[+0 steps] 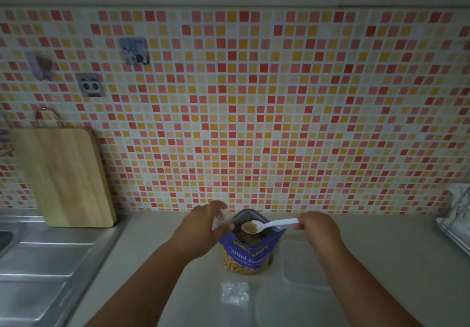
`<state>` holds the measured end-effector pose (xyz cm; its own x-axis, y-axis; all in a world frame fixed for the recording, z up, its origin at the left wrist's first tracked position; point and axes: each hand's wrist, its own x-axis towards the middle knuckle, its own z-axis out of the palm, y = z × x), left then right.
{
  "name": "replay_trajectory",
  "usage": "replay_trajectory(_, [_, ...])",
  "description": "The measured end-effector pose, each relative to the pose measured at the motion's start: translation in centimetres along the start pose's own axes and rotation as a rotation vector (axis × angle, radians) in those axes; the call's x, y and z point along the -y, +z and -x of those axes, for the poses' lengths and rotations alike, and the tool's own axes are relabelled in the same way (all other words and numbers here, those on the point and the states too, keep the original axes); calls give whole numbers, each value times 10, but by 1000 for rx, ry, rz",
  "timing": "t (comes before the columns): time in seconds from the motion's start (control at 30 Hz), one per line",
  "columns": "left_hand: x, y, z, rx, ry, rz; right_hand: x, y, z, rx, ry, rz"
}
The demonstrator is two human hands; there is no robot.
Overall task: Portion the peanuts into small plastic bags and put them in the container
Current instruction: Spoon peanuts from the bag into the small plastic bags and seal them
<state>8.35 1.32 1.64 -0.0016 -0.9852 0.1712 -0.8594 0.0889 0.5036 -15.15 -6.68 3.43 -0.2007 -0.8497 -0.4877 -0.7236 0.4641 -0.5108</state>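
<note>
- Right hand (321,228): grip clamped on the handle end of a white plastic spoon (269,223), fingers curled round it.
- Spoon bowl is level, heaped with peanuts (250,225), and sits over the open mouth of the peanut pouch (245,251).
- Left hand (201,222): grip closed, fingers and thumb curled on a bit of clear film, apparently a small clear bag (220,218), at the pouch's left rim. Thumb tip touches the rim. The bag's shape is hard to make out.
- Pouch is blue, stands upright on the pale surface (381,250) between the two hands; more peanuts show through its lower window.
- Spare bag (234,292) lies flat on the surface, just in front of the pouch.
- Translucent container (304,263) is on the surface just right of the pouch, under the right wrist.
- Wooden cutting board (66,176) leans on the mosaic-tiled wall (254,110) at left, beside the steel sink drainer (50,258).
</note>
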Motion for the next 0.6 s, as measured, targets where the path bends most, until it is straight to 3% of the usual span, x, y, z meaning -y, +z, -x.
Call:
replay_trajectory(0.13, [-8,4,-4,28,47,-137,-6,-14,1,-90,-31,-253])
replay_trajectory(0.3, [-15,9,-9,16,103,-221,10,-27,15,-198,-156,-150])
replay_trajectory(0.4, [-20,13,-12,3,110,-197,16,-25,32,-248,-372,-48])
replay_trajectory(0.5, [-27,19,-14,-15,107,-130,25,-17,60,-241,-562,-185])
replay_trajectory(0.6, [-35,25,-12,-39,96,-23,43,-6,82,-216,-761,36])
